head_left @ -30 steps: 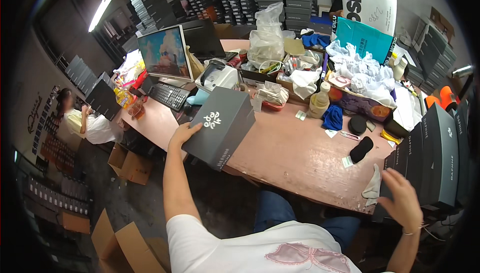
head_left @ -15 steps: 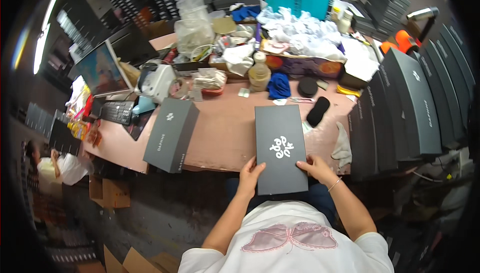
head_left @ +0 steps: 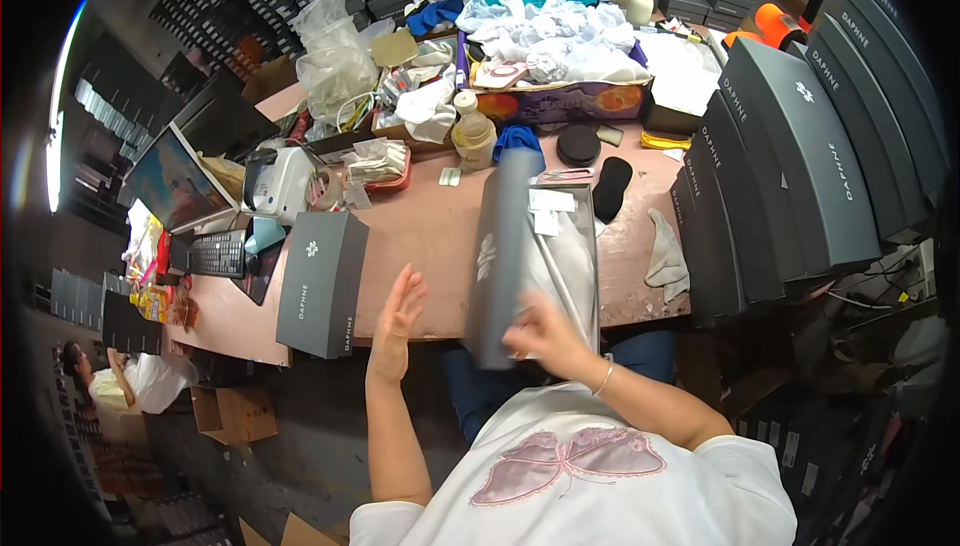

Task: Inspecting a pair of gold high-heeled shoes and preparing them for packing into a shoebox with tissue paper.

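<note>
A dark grey shoe box (head_left: pixel 572 266) lies open on the pink table (head_left: pixel 420 236) in front of me, with white paper inside. My right hand (head_left: pixel 545 336) grips the near end of its lid (head_left: pixel 500 256), which stands tilted up on edge along the box's left side. My left hand (head_left: pixel 398 314) hovers open, fingers spread, just left of the lid and touches nothing. A second closed grey box (head_left: pixel 322 281) rests on the table further left.
A row of grey boxes (head_left: pixel 800 146) leans along the right. The back of the table holds a bottle (head_left: pixel 472 131), plastic bags, rags, a printer (head_left: pixel 280 181), a monitor (head_left: pixel 175 181) and a keyboard (head_left: pixel 215 254). Another person (head_left: pixel 105 381) sits at lower left beside cardboard cartons.
The closed box I held flat with both hands is now open. My right hand has swung the lid up on edge, and my left hand has let go.
</note>
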Action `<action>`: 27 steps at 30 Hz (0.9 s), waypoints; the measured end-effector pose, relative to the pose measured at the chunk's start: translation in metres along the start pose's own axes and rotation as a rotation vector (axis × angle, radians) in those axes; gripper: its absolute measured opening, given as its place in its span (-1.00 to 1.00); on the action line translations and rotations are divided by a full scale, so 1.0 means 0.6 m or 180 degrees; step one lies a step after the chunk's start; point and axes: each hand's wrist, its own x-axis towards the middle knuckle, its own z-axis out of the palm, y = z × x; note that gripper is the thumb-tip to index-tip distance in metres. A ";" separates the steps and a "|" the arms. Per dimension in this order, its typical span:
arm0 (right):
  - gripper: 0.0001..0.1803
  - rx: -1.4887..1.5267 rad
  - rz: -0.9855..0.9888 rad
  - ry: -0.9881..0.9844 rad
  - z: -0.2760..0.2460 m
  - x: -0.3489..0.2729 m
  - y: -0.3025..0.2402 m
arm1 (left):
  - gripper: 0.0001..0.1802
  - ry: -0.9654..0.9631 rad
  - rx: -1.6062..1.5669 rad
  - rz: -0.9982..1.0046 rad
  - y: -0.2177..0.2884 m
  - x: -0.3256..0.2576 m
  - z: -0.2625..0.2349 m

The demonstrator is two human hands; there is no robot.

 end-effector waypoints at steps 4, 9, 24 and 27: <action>-0.37 -0.2427 -0.2079 0.0019 -0.018 -0.002 -0.002 | -0.11 0.0090 0.3418 -0.0154 -0.001 0.029 -0.027; -0.45 -0.4486 -0.1659 0.1342 -0.162 0.042 -0.004 | -0.44 -0.0277 0.3163 0.0958 -0.055 0.085 0.072; -0.66 -0.4850 -0.0364 -0.0068 -0.152 0.071 -0.143 | -0.60 -0.0234 0.3847 0.1568 -0.189 0.206 0.209; -0.55 -0.4349 -0.0072 -0.0911 -0.178 0.029 -0.192 | -0.59 -0.0324 0.3950 0.1593 -0.181 0.201 0.208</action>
